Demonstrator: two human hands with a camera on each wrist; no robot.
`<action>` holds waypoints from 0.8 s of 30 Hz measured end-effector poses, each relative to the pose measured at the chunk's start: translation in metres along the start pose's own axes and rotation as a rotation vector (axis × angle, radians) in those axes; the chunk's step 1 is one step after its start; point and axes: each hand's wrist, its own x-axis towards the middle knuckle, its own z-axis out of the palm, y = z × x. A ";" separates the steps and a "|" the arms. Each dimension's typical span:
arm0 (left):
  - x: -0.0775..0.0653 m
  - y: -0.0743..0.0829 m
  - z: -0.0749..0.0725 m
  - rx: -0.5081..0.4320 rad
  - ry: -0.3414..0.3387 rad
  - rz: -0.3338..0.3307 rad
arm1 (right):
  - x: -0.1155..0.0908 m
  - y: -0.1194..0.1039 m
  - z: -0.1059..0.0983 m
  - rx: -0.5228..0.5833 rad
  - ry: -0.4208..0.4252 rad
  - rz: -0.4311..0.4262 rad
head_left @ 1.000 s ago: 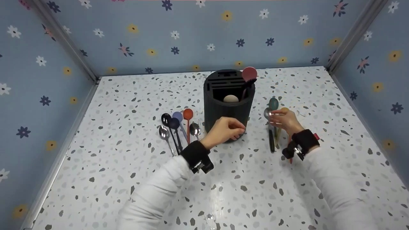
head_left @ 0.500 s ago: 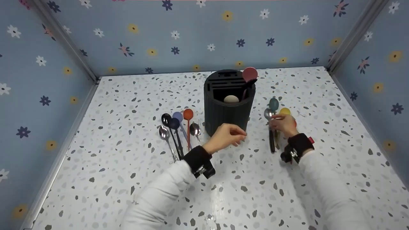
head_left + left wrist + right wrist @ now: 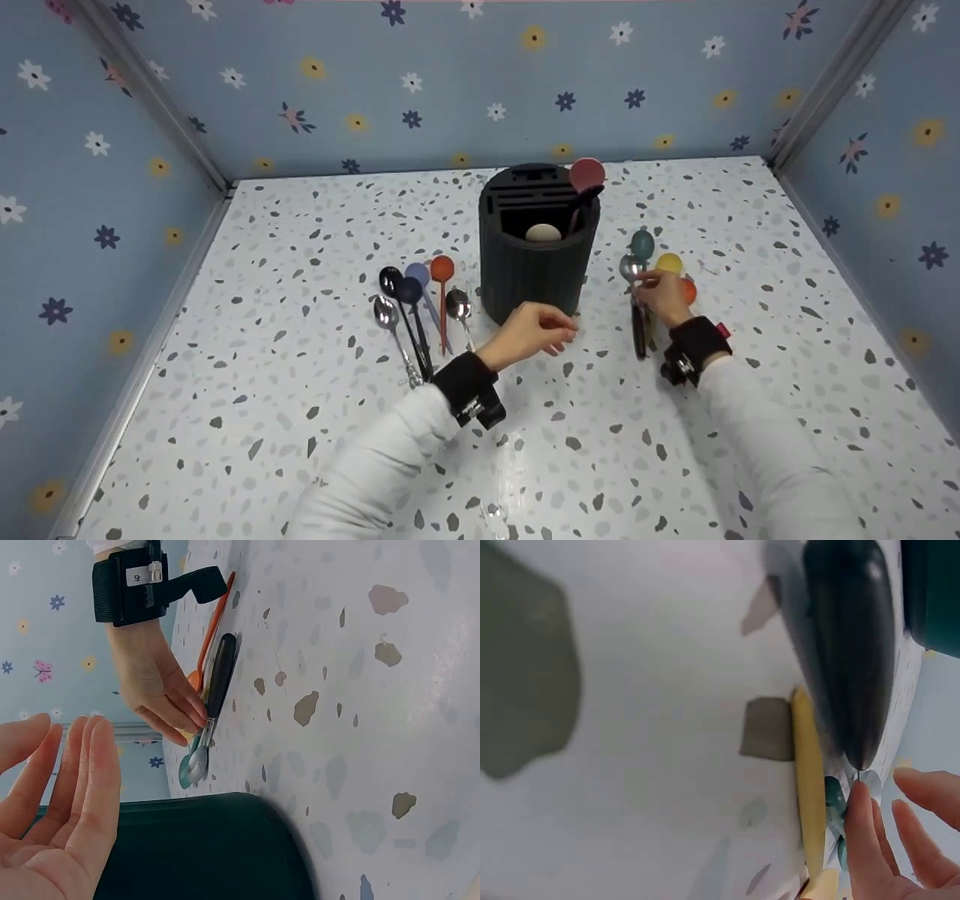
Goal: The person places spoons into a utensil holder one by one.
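Observation:
My right hand (image 3: 664, 298) is at the neck of a metal spoon with a black handle (image 3: 638, 331), right of the dark utensil holder. In the right wrist view one fingertip (image 3: 859, 799) touches the spoon's neck below the handle, while the other fingers stand apart. Around it lie a teal spoon (image 3: 643, 244), a yellow spoon (image 3: 669, 262) and an orange spoon (image 3: 688, 291), partly hidden by the hand. My left hand (image 3: 529, 330) hovers before the utensil holder (image 3: 531, 277), fingers loosely bent and holding nothing.
In the holder stand a pink spoon (image 3: 586, 175), a black utensil (image 3: 587, 196) and a cream-headed one (image 3: 543, 232). Left of it lie several spoons, among them an orange-red one (image 3: 442, 268), a lilac one (image 3: 417, 274) and a metal one (image 3: 458, 304). Patterned walls (image 3: 495, 82) enclose the speckled table.
My right hand has come down and towards me onto the black-handled spoon's neck, its fingers drawing closer together. My left hand has dropped slightly towards me, still empty.

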 end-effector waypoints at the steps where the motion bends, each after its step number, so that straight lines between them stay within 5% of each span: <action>1: 0.000 -0.001 0.000 0.002 0.001 0.000 | 0.000 0.000 0.000 -0.031 -0.004 -0.018; 8: -0.001 -0.009 0.004 0.001 -0.010 -0.013 | 0.001 0.003 0.006 -0.205 -0.011 -0.166; 15: -0.002 -0.016 0.006 0.007 -0.018 -0.028 | 0.001 0.000 0.008 -0.262 -0.001 -0.165; 24: 0.013 -0.057 0.018 -0.027 -0.034 -0.063 | 0.003 -0.003 0.005 -0.157 -0.100 0.023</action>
